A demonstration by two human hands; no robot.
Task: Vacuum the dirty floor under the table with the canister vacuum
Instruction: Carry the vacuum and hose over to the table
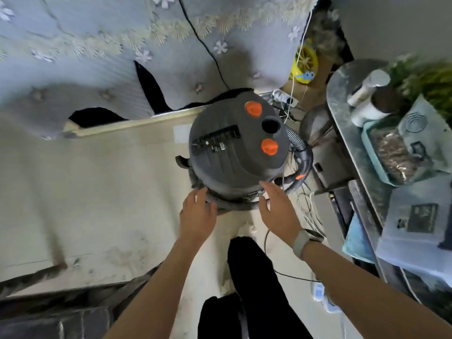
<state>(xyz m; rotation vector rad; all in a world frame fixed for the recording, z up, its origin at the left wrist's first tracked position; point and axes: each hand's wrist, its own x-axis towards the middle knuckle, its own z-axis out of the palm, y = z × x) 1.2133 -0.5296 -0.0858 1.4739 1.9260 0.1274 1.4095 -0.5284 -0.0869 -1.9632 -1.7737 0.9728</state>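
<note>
Seemingly poised to lift it, left hand and right hand flank the vacuum, fingers released around its coiled hose.

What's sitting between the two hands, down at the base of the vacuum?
In the head view, the coiled grey hose runs between the left hand and right hand, wrapped round the canister vacuum base, with a small latch above it.
</note>
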